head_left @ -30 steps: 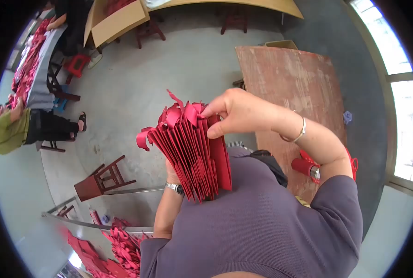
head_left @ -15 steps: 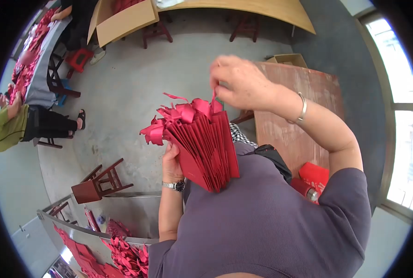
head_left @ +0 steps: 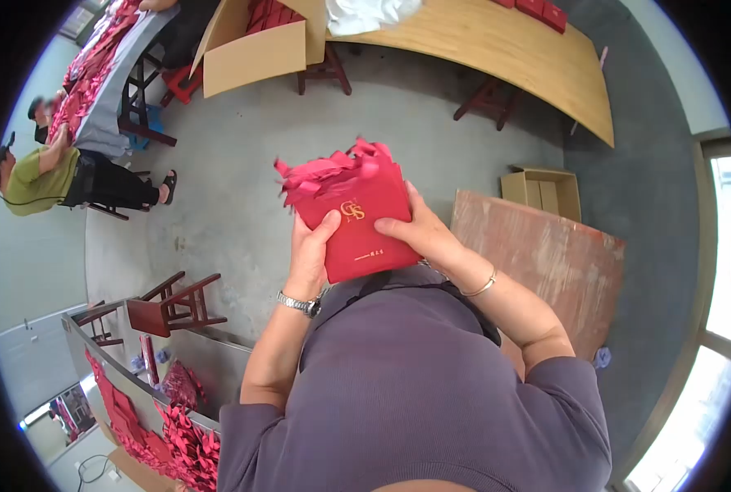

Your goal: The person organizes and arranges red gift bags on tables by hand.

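Observation:
A stack of red paper gift bags (head_left: 365,234) is held in front of my chest, its front bag facing me with gold lettering. Bunched pink-red ribbons (head_left: 337,170) stick out along the top edge. My left hand (head_left: 306,250), below a metal wristwatch, is closed around the stack's left side with the thumb on the front bag. On the opposite side my right hand (head_left: 424,232), with a bangle at the wrist, grips the stack, thumb also across the front. The other fingers of both hands are mostly hidden behind the bags.
A wooden table (head_left: 480,49) runs along the far side with an open cardboard box (head_left: 255,61) beside it. A worn board (head_left: 538,271) stands right, near another box (head_left: 542,190). A stool (head_left: 173,305) is at left. A person (head_left: 45,176) works at a ribbon-covered table.
My right hand has come down from the ribbons to the stack's right side. The fanned bags are now pressed together and turned front toward me. The view has shifted.

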The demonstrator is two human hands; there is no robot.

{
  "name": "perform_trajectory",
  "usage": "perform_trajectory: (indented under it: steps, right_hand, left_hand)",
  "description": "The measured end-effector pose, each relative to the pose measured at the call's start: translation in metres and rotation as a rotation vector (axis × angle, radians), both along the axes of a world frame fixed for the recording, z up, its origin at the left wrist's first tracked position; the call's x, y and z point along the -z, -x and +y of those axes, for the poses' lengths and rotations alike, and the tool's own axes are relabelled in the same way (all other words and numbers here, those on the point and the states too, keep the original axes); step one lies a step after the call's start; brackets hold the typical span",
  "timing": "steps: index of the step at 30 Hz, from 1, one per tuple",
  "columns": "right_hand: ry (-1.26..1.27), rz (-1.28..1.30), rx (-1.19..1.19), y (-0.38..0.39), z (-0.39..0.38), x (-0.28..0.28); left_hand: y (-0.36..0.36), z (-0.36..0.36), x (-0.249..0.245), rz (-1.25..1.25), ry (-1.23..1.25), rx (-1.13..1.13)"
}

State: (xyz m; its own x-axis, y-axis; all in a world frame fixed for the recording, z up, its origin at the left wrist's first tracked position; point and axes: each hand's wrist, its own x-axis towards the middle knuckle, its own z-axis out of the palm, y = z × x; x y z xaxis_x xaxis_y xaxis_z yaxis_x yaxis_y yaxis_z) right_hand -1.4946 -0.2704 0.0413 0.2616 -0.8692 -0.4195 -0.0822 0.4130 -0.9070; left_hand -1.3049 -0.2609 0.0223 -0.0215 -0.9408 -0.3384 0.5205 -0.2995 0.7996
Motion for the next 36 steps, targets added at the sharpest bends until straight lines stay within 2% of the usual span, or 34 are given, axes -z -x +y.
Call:
perform_trajectory:
  steps: [1, 3, 5, 7, 9, 12, 14, 15, 17, 18, 20, 21, 23, 24, 27, 29, 30, 32, 34, 36]
  right_hand:
    - [0.0, -0.01, -0.006, 0.006, -0.007, 0.004]
    - [-0.132, -0.431, 0.051, 0.027, -0.024, 0.009]
    - [-0.282, -0.519, 0.168, 0.046, -0.037, -0.002]
    - [-0.279, -0.537, 0.173, 0.062, -0.046, 0.004]
    - [-0.104, -0.229, 0.13, 0.073, -0.055, 0.016]
    - [-0.129, -0.278, 0.081, 0.1, -0.071, 0.033]
    - [-0.118, -0.363, 0.095, 0.113, -0.079, 0.037]
    - [-0.179, -0.457, 0.108, 0.116, -0.081, 0.04]
    - [-0.253, -0.626, 0.106, 0.121, -0.087, 0.052]
    - [-0.273, -0.682, 0.102, 0.119, -0.087, 0.053]
    - [-0.308, -0.747, 0.066, 0.119, -0.087, 0.063]
    - [-0.298, -0.767, 0.07, 0.117, -0.087, 0.064]
    - [-0.286, -0.826, 0.153, 0.112, -0.086, 0.072]
    - [-0.3, -0.903, 0.188, 0.112, -0.092, 0.077]
    - [-0.266, -0.986, 0.291, 0.115, -0.113, 0.089]
    - [-0.285, -0.998, 0.389, 0.119, -0.128, 0.096]
    - [-0.28, -0.984, 0.434, 0.118, -0.14, 0.094]
    - [-0.263, -0.941, 0.474, 0.115, -0.165, 0.086]
    - [-0.251, -0.89, 0.505, 0.111, -0.19, 0.083]
    - [-0.245, -0.865, 0.487, 0.106, -0.216, 0.078]
  left_hand:
    - [0.007, -0.009, -0.003, -0.01, 0.0, -0.006]
    - [0.025, -0.027, -0.008, -0.168, 0.094, 0.001]
    - [0.045, -0.034, -0.014, -0.174, 0.037, -0.013]
    - [0.062, -0.041, -0.017, -0.114, 0.009, 0.038]
    - [0.074, -0.047, -0.01, -0.053, -0.065, 0.043]
    - [0.087, -0.058, -0.02, 0.036, -0.158, 0.091]
    - [0.1, -0.076, -0.026, -0.089, 0.025, 0.013]
    - [0.095, -0.09, -0.029, -0.237, 0.126, 0.103]
    - [0.092, -0.132, -0.025, -0.548, 0.308, 0.128]
    - [0.09, -0.158, -0.021, -0.795, 0.466, 0.148]
    - [0.09, -0.199, -0.047, -0.923, 0.291, 0.271]
    - [0.096, -0.218, -0.045, -0.933, 0.505, 0.18]
    - [0.093, -0.255, -0.048, -1.182, 0.571, 0.366]
    - [0.092, -0.277, -0.038, -1.226, 0.577, 0.358]
    - [0.091, -0.312, -0.033, -1.057, 0.53, 0.096]
    - [0.088, -0.317, -0.029, -0.942, 0.607, -0.003]
    - [0.086, -0.313, -0.032, -0.957, 0.569, 0.035]
    - [0.085, -0.303, -0.036, -0.935, 0.773, 0.116]
    - [0.088, -0.308, -0.047, -0.821, 0.859, 0.221]
    - [0.086, -0.332, -0.041, -0.894, 0.94, 0.371]
